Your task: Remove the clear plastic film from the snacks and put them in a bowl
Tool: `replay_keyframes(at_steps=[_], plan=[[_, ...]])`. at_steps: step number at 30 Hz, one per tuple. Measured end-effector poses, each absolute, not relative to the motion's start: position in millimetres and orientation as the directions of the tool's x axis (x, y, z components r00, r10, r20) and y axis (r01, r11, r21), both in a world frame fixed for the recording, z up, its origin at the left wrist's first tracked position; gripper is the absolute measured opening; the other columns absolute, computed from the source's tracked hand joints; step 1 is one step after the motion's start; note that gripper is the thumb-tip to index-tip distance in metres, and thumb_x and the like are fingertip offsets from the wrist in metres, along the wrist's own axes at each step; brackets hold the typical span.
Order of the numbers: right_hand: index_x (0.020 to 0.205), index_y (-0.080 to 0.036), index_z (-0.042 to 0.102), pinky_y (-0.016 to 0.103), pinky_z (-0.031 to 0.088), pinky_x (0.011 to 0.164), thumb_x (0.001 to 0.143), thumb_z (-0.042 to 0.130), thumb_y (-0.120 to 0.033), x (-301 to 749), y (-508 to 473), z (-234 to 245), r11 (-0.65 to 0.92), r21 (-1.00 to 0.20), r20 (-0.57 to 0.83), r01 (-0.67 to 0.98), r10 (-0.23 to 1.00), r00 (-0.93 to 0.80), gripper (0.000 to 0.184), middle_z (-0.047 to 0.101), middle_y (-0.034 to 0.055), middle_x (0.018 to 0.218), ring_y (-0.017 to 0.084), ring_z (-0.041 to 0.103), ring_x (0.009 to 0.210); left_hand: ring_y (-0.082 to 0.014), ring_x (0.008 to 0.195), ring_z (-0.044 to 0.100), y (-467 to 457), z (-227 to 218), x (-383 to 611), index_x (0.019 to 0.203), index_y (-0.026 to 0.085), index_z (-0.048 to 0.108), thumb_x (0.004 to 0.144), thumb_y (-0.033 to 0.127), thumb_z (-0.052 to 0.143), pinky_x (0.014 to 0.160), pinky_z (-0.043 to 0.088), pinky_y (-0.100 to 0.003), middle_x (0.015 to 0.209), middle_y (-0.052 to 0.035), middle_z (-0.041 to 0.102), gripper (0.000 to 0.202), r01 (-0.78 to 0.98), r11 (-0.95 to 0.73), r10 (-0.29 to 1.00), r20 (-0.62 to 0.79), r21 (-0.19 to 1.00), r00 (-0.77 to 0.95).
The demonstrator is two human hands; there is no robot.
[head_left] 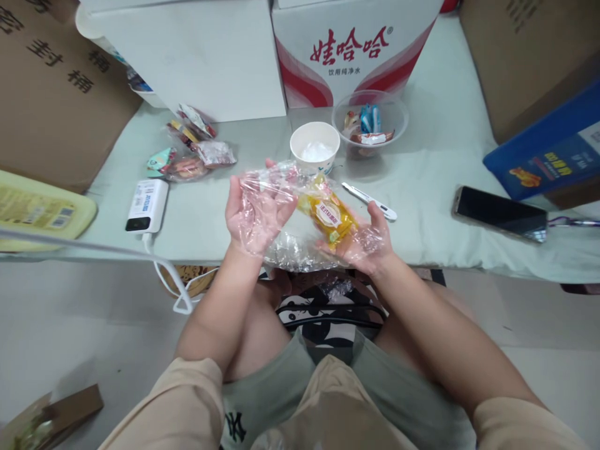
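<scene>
Above the near edge of the pale green cloth-covered table (431, 200), between your two hands, is one glossy yellow plastic snack packet (332, 217) with a white oval label. Your right hand (362, 245) is opened palm up, thumb raised, with the packet lying tilted over its fingers. Your left hand (257, 209) is also palm up, its fingers loosely spread under clear film; you are not closing it on the packet. One crinkled mass of clear plastic film (300, 251) hangs between both hands.

Just beyond them you have one white paper bowl (324, 166), one slim white utility knife (370, 201) and one round clear plastic bowl (402, 122) with at least three wrapped snacks inside. To your left are at least five small wrapped snacks (215, 153) in one cluster, and one white power bank (152, 201); to your right, one black phone (499, 214).
</scene>
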State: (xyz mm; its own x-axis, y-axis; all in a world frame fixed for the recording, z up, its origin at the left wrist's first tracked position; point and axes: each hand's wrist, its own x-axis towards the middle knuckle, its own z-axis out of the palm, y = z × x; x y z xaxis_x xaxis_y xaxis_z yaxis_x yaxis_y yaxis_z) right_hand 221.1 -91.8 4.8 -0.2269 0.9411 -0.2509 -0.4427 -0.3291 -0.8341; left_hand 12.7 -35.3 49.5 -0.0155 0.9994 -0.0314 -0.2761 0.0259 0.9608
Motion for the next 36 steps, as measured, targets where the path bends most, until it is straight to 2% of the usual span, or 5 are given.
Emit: replay_keyframes(at_steps=[8, 18, 23, 29, 36], plan=[[0.12, -0.029, 0.062, 0.037, 0.058, 0.078, 0.063, 0.085, -0.04, 191.5, -98.1, -3.0, -0.469, -0.751, -0.343, -0.465, 0.878, -0.332, 0.062, 0.072, 0.0039, 0.113, 0.023, 0.069, 0.092, -0.0237, 0.085, 0.074, -49.3, 70.0, 25.1, 0.073, 0.02, 0.052, 0.075, 0.046, 0.08, 0.064, 0.063, -0.035, 0.088, -0.004, 0.069, 0.038, -0.389, 0.302, 0.917, -0.155, 0.87, 0.366], [0.107, -0.034, 0.062, 0.034, 0.057, 0.078, 0.071, 0.08, -0.051, 190.2, -86.1, -17.1, -0.157, -0.848, -0.266, -0.506, 0.952, 0.15, 0.043, 0.07, -0.0026, 0.105, 0.019, 0.069, 0.095, -0.0073, 0.054, 0.064, -5.4, 69.0, -11.4, 0.073, 0.021, 0.046, 0.094, 0.025, 0.052, 0.046, 0.039, -0.017, 0.062, 0.0062, 0.058, 0.022, -0.756, -0.1, 0.833, -0.362, 0.647, -0.419], [0.103, -0.03, 0.06, 0.034, 0.053, 0.089, 0.073, 0.078, -0.045, 227.7, -69.9, -2.1, 0.162, -0.985, 0.118, -0.054, 0.876, 0.467, 0.038, 0.066, -0.0019, 0.101, 0.017, 0.065, 0.095, -0.0085, 0.051, 0.063, 6.6, 50.0, -16.2, 0.069, 0.02, 0.046, 0.087, 0.016, 0.053, 0.052, 0.041, -0.019, 0.058, 0.0065, 0.054, 0.019, -0.783, -0.002, 0.768, -0.5, 0.622, -0.399], [0.116, -0.015, 0.059, 0.033, 0.049, 0.088, 0.076, 0.074, -0.034, 295.7, 21.2, 85.3, 0.001, -0.831, 0.36, 0.556, 0.763, 0.537, 0.048, 0.066, 0.014, 0.113, 0.018, 0.062, 0.095, -0.0103, 0.05, 0.063, 5.2, 44.4, -8.3, 0.068, 0.02, 0.049, 0.079, 0.022, 0.061, 0.047, 0.038, -0.02, 0.056, 0.0067, 0.052, 0.017, -0.751, 0.063, 0.874, -0.4, 0.657, -0.276], [0.134, -0.006, 0.056, 0.042, 0.04, 0.093, 0.086, 0.065, -0.042, 303.1, 93.2, 101.5, -0.388, -0.319, 0.052, 0.865, 0.904, 0.425, 0.06, 0.065, 0.0256, 0.127, 0.026, 0.06, 0.111, -0.0104, 0.049, 0.063, 6.7, 48.6, -7.3, 0.068, 0.02, 0.049, 0.075, 0.022, 0.064, 0.045, 0.039, -0.019, 0.057, 0.0061, 0.054, 0.017, -0.771, 0.232, 0.834, -0.529, 0.593, -0.156]])
